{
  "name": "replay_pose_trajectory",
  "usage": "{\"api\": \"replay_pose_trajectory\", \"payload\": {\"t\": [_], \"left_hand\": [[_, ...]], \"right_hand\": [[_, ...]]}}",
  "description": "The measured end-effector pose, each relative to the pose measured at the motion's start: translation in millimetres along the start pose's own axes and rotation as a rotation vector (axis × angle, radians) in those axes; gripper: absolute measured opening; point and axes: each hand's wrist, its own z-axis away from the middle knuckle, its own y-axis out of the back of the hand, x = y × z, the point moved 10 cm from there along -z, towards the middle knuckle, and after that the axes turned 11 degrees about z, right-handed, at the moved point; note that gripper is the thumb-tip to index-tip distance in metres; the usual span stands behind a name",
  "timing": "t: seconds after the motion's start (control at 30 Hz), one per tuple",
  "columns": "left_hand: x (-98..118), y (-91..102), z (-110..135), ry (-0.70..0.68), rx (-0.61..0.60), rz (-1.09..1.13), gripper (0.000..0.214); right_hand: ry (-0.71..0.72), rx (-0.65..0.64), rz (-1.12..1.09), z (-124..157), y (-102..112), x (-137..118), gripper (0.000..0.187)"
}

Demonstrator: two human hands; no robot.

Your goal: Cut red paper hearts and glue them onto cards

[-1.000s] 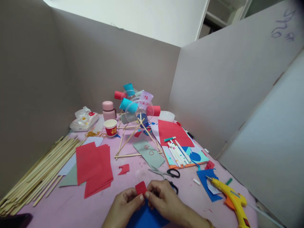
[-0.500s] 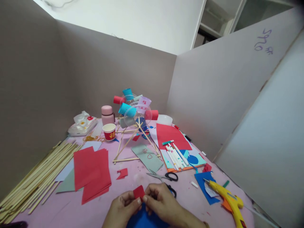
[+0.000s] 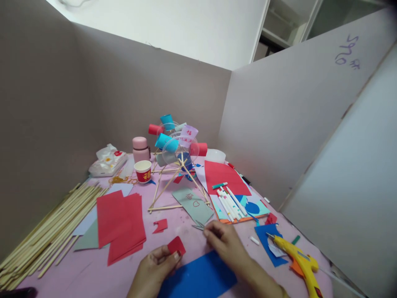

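My left hand (image 3: pixel 156 267) pinches a small red paper piece (image 3: pixel 176 245) between thumb and fingers. Below and to the right of it, a sheet of blue paper (image 3: pixel 201 277) lies on the table in front of me. My right hand (image 3: pixel 226 244), its fingers curled, is over the scissors (image 3: pixel 198 225). Only the blade tips show past the fingers; the handles are hidden, so whether the hand grips them cannot be seen. A red paper scrap (image 3: pixel 160 225) lies beyond my left hand, and a grey-green card (image 3: pixel 192 207) with red drawing lies beyond the scissors.
A stick-and-plastic wheel model (image 3: pixel 181 161) with coloured paper tubes stands at the back. Red sheets (image 3: pixel 124 227) and wooden sticks (image 3: pixel 52 231) lie left. Markers (image 3: pixel 229 205) and a yellow glue gun (image 3: pixel 299 258) lie right. A paper cup (image 3: pixel 143 171) and pink flask (image 3: pixel 141 150) stand behind.
My hands have come apart. The right one has let go of the red paper and moved up and right over the scissors. The left keeps the piece, and more blue paper shows.
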Motion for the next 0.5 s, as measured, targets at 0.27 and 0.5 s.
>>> {"api": "replay_pose_trajectory", "payload": {"t": [0.27,0.5], "left_hand": [[12.8,-3.1,17.1,-0.019,0.084,0.108,0.03],[19.2,-8.0,26.7,-0.009,0.115,0.189,0.029]], "right_hand": [[0.017,-0.103,0.561,16.6,30.5,27.0,0.038],[0.049,-0.207,0.728,16.6,6.0,30.7,0.046]]}}
